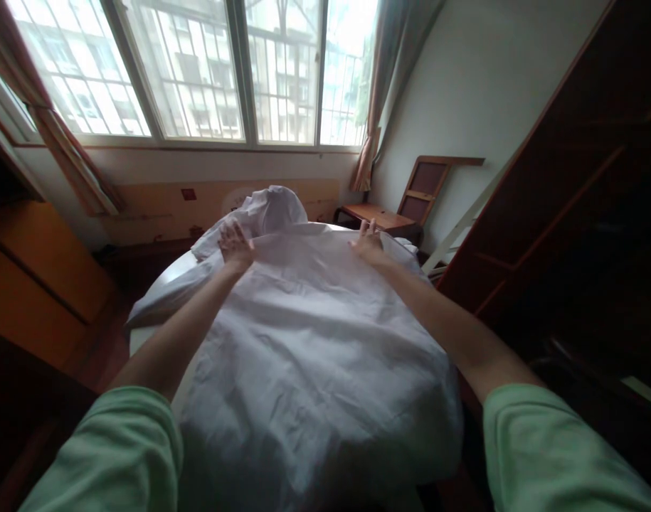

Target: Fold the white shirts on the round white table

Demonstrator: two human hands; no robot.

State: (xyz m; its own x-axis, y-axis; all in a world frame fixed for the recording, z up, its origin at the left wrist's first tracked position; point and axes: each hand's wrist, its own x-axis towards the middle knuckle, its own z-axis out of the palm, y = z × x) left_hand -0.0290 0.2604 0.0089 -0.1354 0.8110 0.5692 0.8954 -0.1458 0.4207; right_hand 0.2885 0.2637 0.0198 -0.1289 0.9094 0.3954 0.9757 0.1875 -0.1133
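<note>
A white, wrinkled duvet (314, 355) covers the bed in front of me. My left hand (235, 246) lies flat with fingers spread on its far left part, next to a bunched white pillow or fold of cloth (269, 210). My right hand (368, 245) rests palm down, fingers apart, on the duvet's far right edge. Both arms are stretched forward in light green short sleeves. Neither hand grips anything.
A wooden chair (410, 203) stands beyond the bed at the right, below the curtain. A dark wooden wardrobe (581, 213) lines the right side. An orange cabinet (37, 263) stands at the left. A wide barred window (208, 71) fills the far wall.
</note>
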